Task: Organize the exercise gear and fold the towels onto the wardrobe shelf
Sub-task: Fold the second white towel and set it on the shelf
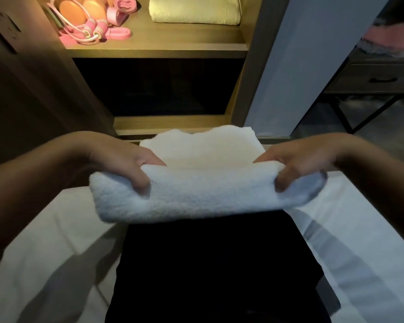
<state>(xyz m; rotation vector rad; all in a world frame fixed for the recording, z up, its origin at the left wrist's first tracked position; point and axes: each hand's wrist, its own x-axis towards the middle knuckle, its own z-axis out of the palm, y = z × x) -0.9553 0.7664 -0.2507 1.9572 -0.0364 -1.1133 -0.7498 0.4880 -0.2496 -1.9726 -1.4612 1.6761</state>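
White towel (196,194) gripped by left hand (126,162), right hand (299,162) fingers (286,180), shelf (184,40) holding yellow towel (194,10), possibly rope (89,26).

No legible text, label, brand or number anywhere.

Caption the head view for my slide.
Left hand and right hand grip a folded white terry towel before a lit wooden wardrobe shelf.
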